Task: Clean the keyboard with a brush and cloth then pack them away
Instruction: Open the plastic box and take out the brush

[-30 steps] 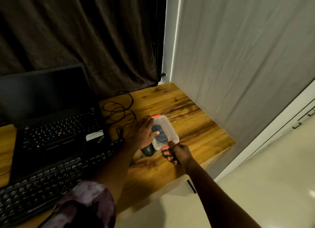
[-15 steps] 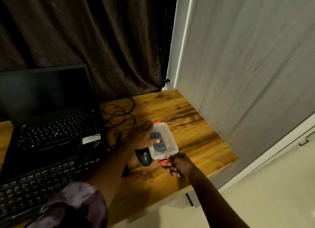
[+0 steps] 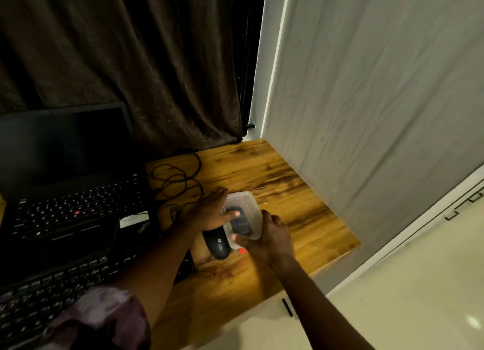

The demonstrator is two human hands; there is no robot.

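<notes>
Item: box (image 3: 247, 201), clear plastic, lid on, lying flat on the desk (image 3: 301, 218) between the two hands. Dark contents show through the lid; the view is too dim to tell what they are. A red clip (image 3: 243, 250) shows at the near end, just below the right hand's fingers.

Left hand (image 3: 212, 212): laid flat on the lid from the box's left side, fingers straight and spread, thumb stretched across the top. It presses and grasps nothing.

Right hand (image 3: 269, 238): curled round the near right corner of the box, thumb over the lid edge, fingers wrapped under the near end. It grips the box.

Mouse (image 3: 217, 242): black, just under the left wrist, touching or nearly touching the box's left side.

Cable (image 3: 178, 182): thin, black, in loose loops beyond the left hand.

Laptop (image 3: 65, 192): open, screen dark, well left of the left hand; a white label (image 3: 133, 221) lies on its near right corner.

Keyboard (image 3: 52, 292): black, in front of the laptop, under the left forearm.

Sleeve (image 3: 99, 321): mottled purple, on the left upper arm.

Curtain (image 3: 131, 61): dark brown, behind the desk.

Panel (image 3: 366, 87): pale grey, standing along the desk edge to the right of the right hand.

Floor (image 3: 419, 297): cream, below and right of the right arm.
</notes>
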